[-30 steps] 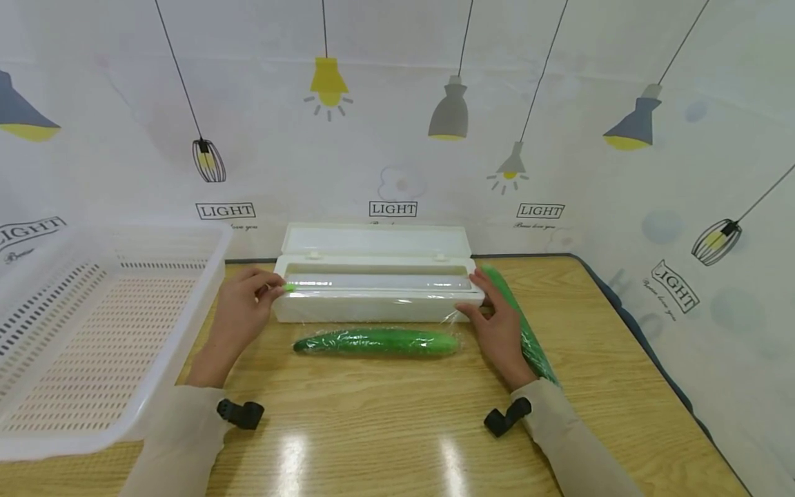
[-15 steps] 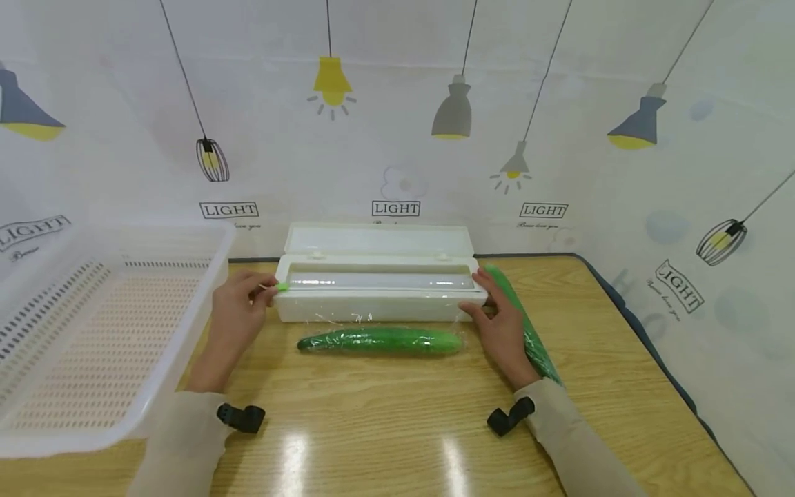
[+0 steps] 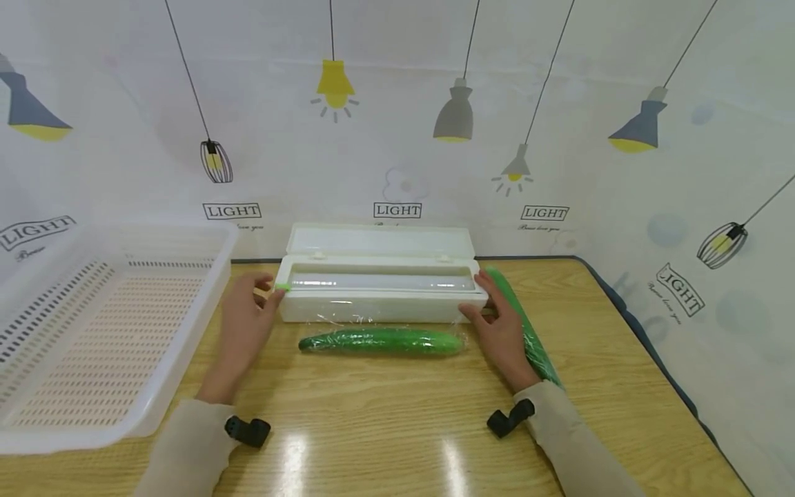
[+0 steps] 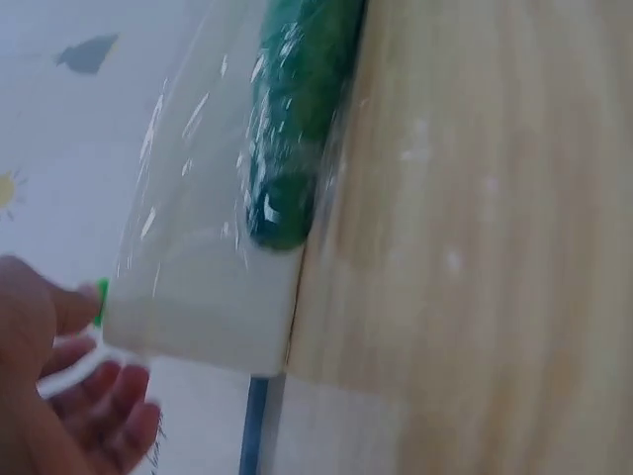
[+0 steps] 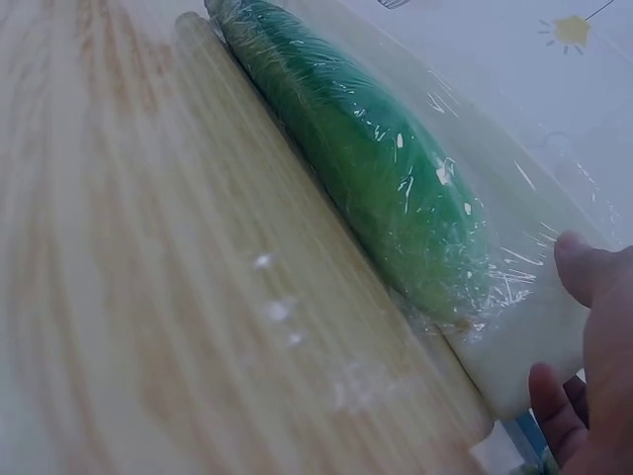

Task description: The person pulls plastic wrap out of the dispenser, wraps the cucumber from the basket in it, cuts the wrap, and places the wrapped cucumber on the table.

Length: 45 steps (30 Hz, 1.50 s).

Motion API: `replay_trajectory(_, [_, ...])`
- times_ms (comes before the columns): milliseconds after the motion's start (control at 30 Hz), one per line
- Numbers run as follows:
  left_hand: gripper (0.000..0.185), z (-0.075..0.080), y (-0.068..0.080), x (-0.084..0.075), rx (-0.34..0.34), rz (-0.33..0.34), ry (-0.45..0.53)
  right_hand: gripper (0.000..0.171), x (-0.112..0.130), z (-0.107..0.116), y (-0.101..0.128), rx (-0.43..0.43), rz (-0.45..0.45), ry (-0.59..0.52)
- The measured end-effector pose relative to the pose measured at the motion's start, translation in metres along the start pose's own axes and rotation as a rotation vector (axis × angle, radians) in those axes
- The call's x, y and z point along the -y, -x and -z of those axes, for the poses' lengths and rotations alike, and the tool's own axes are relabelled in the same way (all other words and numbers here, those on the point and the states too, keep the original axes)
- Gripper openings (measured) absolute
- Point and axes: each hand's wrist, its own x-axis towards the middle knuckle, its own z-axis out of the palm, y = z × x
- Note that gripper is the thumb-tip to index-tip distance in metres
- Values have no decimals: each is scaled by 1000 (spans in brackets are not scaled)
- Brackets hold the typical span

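A white cling film box point(image 3: 379, 308) stands at the back of the table with its lid point(image 3: 380, 241) raised and a film roll point(image 3: 381, 281) inside. My right hand point(image 3: 499, 331) grips its right end, thumb at the front and fingers on the end. At the left end, the thumb of my left hand point(image 3: 245, 314) touches the small green slider cutter point(image 3: 283, 286); in the left wrist view the other fingers spread loosely below the slider. In front of the box lies a cucumber point(image 3: 381, 341) under clear film point(image 5: 406, 188), which also drapes against the box front point(image 4: 198, 327).
A second wrapped cucumber point(image 3: 524, 324) lies slanted beyond my right hand. On the left stands a large white perforated basket point(image 3: 226, 276). The lamp-patterned backdrop point(image 3: 397, 138) rises right behind the table edge, close to the raised lid.
The slider has shifted left to the end of the box. My left hand's fingers have parted from their pinch on it, leaving the thumb there. The right hand keeps its grip.
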Motion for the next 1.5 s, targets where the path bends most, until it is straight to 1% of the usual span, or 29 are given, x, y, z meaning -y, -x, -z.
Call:
replay_trajectory(67, [24, -1, 7, -7, -41, 24, -13, 59, -1, 0, 1, 6, 0, -10])
replay_trajectory(100, [21, -1, 10, -10, -47, 18, -22, 59, -2, 0, 1, 7, 2, -20])
replay_trajectory(133, [19, -1, 15, -14, -42, -4, -31, 59, -3, 0, 2, 8, 7, -24])
replay_trajectory(167, [16, -1, 19, -16, -20, -34, -42, 59, -5, -1, 2, 7, 15, -27])
replay_trajectory(200, [15, -1, 24, -19, 27, -70, -53, 60, -10, -1, 1, 5, 24, -34])
replay_trajectory(267, [16, -2, 34, -22, 174, -151, -88, 60, -19, -2, 0, -6, 33, -34])
replay_trajectory(333, [18, -2, 43, -23, 315, -208, -100, 60, -30, -2, -1, -20, 46, -16])
replay_trajectory(367, [20, -3, 46, -22, 366, -220, -107, 59, -35, -3, -2, -28, 46, -12])
replay_trajectory(400, [22, -3, 48, -20, 399, -223, -111, 59, -39, -3, -3, -37, 50, -6])
replay_trajectory(433, [24, -4, 50, -18, 412, -225, -109, 59, -42, -3, -4, -44, 53, 4])
replay_trajectory(467, [26, -4, 51, -15, 413, -218, -103, 59, -43, -3, -4, -48, 61, 9])
replay_trajectory(533, [28, -6, 53, -7, 387, -204, -96, 58, -45, -4, -4, -50, 73, -1])
replay_trajectory(667, [31, -14, 55, 11, 345, -197, -58, 58, -25, -3, -1, -39, 85, -16])
replay_trajectory(767, [33, -19, 55, 18, 303, -232, -13, 57, -9, 0, 2, -33, 86, -35])
replay_trajectory(867, [32, -23, 54, 19, 263, -268, 30, 58, -6, 1, 1, -31, 92, -51])
replay_trajectory(933, [31, -24, 54, 21, 248, -288, 44, 59, -6, 1, 1, -31, 82, -56])
replay_trajectory(1033, [29, -25, 54, 22, 255, -307, 62, 59, -6, 1, 0, -32, 69, -60])
replay_trajectory(1133, [28, -23, 55, 21, 284, -308, 68, 60, -6, 2, 1, -29, 64, -58])
replay_trajectory(1367, [24, -9, 63, 21, 377, -279, 74, 67, -4, 2, 4, 10, 74, -68])
replay_trajectory(1500, [24, 0, 67, 25, 386, -296, 69, 74, -2, 2, 6, 50, 34, -76])
